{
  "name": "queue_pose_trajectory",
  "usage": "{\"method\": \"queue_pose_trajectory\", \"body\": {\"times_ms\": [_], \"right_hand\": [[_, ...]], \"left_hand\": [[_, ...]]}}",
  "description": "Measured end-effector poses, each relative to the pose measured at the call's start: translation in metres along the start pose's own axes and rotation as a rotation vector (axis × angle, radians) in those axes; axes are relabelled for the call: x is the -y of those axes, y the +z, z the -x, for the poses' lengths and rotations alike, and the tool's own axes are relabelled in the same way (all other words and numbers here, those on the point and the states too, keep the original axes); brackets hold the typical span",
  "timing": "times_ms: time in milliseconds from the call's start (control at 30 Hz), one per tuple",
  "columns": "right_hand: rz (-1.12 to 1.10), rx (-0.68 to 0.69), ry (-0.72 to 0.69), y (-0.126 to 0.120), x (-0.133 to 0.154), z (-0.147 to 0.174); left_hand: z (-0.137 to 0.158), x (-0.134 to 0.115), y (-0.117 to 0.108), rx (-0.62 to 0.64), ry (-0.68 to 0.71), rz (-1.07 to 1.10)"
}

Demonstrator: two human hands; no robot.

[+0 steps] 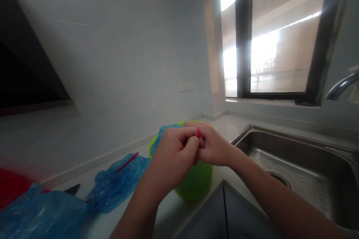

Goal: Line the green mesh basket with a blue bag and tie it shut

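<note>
Small red item point(198, 134), pinched between left hand point(172, 155) & right hand point(214, 145), both closed on it, right over green plastic mesh basket point(196, 181). Looks mid-peel; next needs steady fingertip grip.

We see a pale tiled wall point(112, 63) running back to a corner, with a white socket point(186, 86) set low on it. At upper left hangs a dark hood point(25, 71). A window point(280, 33) with a dark frame fills the right side; bright daylight floods through it and hazes the glass, and beyond it we make out a beige building. Below lies a pale sill point(269, 105). A steel sink point(303, 168) sits sunk in the white desk point(230, 125), its tap point(340, 86) curving in from the right edge. A dark cupboard front point(221, 216) shows below.
</note>
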State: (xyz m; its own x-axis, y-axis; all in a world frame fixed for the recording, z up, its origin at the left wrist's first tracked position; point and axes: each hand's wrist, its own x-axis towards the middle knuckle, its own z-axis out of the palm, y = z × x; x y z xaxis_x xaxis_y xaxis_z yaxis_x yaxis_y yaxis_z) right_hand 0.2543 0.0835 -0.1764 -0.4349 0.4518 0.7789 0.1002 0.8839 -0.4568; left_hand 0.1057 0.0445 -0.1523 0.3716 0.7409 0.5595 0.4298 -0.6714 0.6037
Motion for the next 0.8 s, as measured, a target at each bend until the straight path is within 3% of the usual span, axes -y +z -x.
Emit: {"method": "queue_pose_trajectory", "body": {"times_ms": [100, 300, 433, 667, 800], "right_hand": [[-0.050, -0.001, 0.014, -0.002, -0.005, -0.001], [-0.491, 0.069, 0.163, -0.004, -0.009, 0.002], [-0.639, 0.133, 0.156, -0.008, -0.009, 0.003], [-0.602, -0.110, 0.187, -0.005, -0.011, 0.000], [-0.580, -0.218, 0.197, -0.005, -0.012, -0.002]], "left_hand": [[0.003, -0.005, -0.001, 0.056, -0.014, -0.075], [0.011, -0.011, -0.005, -0.015, 0.006, -0.065], [0.015, -0.015, -0.006, -0.040, 0.029, -0.073], [0.016, -0.021, -0.008, -0.493, 0.081, -0.316], [0.008, -0.015, -0.009, -0.536, 0.070, -0.218]]}}
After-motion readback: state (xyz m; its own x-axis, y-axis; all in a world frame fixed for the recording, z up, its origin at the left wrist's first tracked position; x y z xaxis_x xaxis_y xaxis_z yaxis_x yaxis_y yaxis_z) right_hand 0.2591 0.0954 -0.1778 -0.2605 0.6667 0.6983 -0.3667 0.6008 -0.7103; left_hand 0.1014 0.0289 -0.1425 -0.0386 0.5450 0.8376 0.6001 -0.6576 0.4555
